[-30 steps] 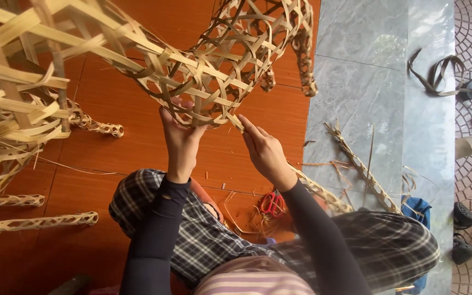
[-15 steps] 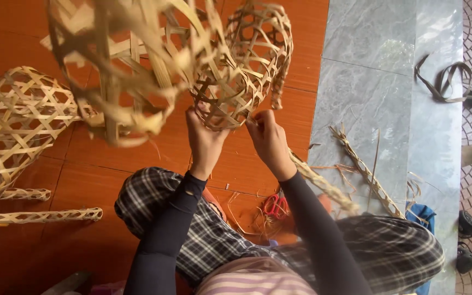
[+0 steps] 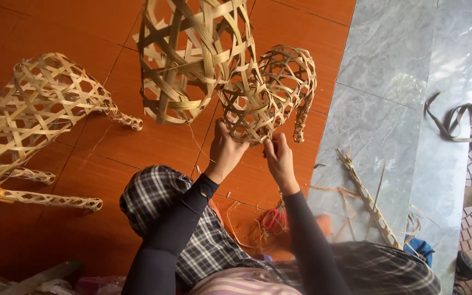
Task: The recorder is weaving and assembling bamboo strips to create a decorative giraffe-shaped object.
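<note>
Held up over the orange floor, the woven bamboo frame is cupped underneath by the left hand while the right hand, at four o'clock of it, pinches a thin strip that could snap if overbent.

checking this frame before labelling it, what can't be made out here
Head view only:
- Right hand fingertips: hidden against the open-weave bamboo strip frame, so the grip is unclear.
- Left hand palm: turned away.
- Frame's top: cut off by the upper edge.
- Red-handled tool on the orange tiled floor: blurred, partly behind the right forearm.
</note>
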